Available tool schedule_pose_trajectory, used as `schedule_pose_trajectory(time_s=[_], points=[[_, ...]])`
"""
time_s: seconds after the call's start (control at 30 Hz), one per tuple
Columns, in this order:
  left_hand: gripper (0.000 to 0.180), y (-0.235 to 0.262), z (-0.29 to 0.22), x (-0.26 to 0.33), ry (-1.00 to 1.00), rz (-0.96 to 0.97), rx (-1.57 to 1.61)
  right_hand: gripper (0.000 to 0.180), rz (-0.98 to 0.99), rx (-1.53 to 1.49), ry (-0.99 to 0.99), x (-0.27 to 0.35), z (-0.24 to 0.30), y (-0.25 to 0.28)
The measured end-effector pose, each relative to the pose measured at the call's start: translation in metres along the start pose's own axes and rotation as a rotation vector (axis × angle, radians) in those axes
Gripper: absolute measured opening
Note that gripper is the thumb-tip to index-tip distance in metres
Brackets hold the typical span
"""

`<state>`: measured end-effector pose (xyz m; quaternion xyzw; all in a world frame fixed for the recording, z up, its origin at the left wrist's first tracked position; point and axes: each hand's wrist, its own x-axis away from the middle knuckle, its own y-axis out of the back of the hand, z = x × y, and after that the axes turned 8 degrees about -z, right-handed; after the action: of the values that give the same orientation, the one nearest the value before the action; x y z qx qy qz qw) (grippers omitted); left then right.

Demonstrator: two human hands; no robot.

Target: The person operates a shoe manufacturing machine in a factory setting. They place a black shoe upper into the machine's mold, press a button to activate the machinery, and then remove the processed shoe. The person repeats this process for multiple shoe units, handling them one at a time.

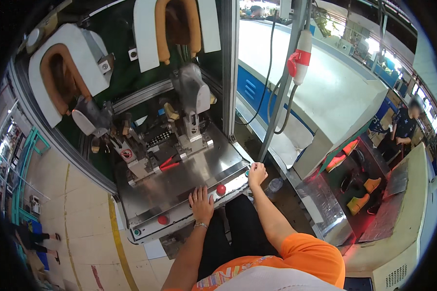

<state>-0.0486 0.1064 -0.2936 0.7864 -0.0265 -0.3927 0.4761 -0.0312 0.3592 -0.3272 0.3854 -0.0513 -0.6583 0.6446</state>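
My left hand lies flat with its fingers apart on the front edge of the machine's metal table, just left of a red push button. At the right end of this front panel, my right hand is closed with bent fingers beside a green button; whether anything is inside it is hidden. Red-handled pliers lie on the table. Behind them stand two clamp stations, each topped by a grey shoe-shaped form. Brown U-shaped pads in white holders hang above.
A second red button and green button sit at the panel's left. Right of a metal post stands a white-and-blue machine; a red-and-white plug hangs there. Orange and yellow shoe pieces lie under red light. A person stands beyond.
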Motion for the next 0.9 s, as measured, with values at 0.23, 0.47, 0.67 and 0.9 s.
schedule_pose_trajectory(time_s=[0.23, 0.47, 0.67, 0.9], points=[[0.042, -0.001, 0.0031, 0.0032, 0.027, -0.025, 0.047, 0.017, 0.018, 0.06, 0.048, 0.0012, 0.0005, -0.0001], [0.04, -0.0006, 0.007, 0.0041, 0.014, -0.021, 0.078, 0.02, 0.011, 0.116, 0.075, -0.0007, -0.0001, -0.003], [0.04, -0.0018, 0.0081, 0.0048, 0.016, -0.041, 0.109, 0.022, 0.019, 0.091, 0.064, 0.0002, -0.0005, -0.0025], [0.041, -0.0018, 0.006, 0.0046, 0.026, -0.06, 0.119, 0.022, 0.041, 0.084, 0.062, 0.0003, 0.0007, -0.0006]])
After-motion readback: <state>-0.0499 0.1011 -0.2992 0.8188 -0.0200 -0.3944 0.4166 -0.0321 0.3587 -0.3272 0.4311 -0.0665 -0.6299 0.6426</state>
